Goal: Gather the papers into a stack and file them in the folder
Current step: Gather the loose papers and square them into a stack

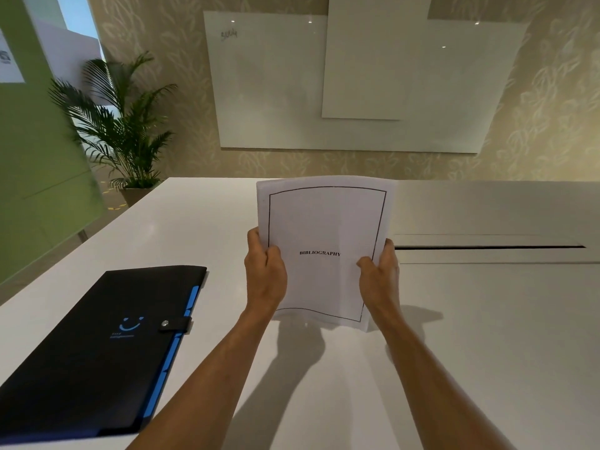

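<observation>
A stack of white papers (324, 222) stands upright above the white table (470, 336), its front sheet framed by a black border and printed BIBLIOGRAPHY. My left hand (264, 274) grips its left edge and my right hand (380, 277) grips its right edge, thumbs on the front. The lower edge of the stack hangs just above the tabletop and casts a shadow. A black folder (97, 352) with blue tabs lies flat at the left, shut by a snap strap, well apart from both hands.
A long cable slot (487, 246) runs across the table at the right. A potted palm (126, 125) stands beyond the table's far left corner. Whiteboards (276, 92) hang on the wall behind. A green panel (39, 157) stands at the left.
</observation>
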`<state>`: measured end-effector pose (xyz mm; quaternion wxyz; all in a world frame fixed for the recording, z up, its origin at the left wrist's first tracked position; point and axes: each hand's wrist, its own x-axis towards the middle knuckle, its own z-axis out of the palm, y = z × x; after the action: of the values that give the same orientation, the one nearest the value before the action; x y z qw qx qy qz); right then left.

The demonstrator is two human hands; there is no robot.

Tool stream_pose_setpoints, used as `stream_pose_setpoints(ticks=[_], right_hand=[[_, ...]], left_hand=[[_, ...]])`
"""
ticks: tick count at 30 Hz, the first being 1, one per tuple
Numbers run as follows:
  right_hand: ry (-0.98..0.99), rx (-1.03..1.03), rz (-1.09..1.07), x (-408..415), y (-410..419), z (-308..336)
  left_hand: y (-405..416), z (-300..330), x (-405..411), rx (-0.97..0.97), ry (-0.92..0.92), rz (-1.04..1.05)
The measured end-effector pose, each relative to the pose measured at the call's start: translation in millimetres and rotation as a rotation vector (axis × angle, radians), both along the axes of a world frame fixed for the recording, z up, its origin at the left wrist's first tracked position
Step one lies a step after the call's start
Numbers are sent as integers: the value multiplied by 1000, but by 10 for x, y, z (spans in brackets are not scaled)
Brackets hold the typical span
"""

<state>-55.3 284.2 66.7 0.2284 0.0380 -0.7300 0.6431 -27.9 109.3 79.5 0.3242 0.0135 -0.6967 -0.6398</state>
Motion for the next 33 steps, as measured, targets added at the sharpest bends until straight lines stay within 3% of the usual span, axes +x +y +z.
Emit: stream_pose_setpoints(ticks=[10,17,33], right_hand=[[170,-32,16,16,73,80],[5,-84,52,84,-39,-277],[125,-226,82,138,-18,-336]], left_hand=[[-102,145,15,23,74,-32],[-69,-195,12,92,-81,-27],[-145,-230,77,151,-48,-100]])
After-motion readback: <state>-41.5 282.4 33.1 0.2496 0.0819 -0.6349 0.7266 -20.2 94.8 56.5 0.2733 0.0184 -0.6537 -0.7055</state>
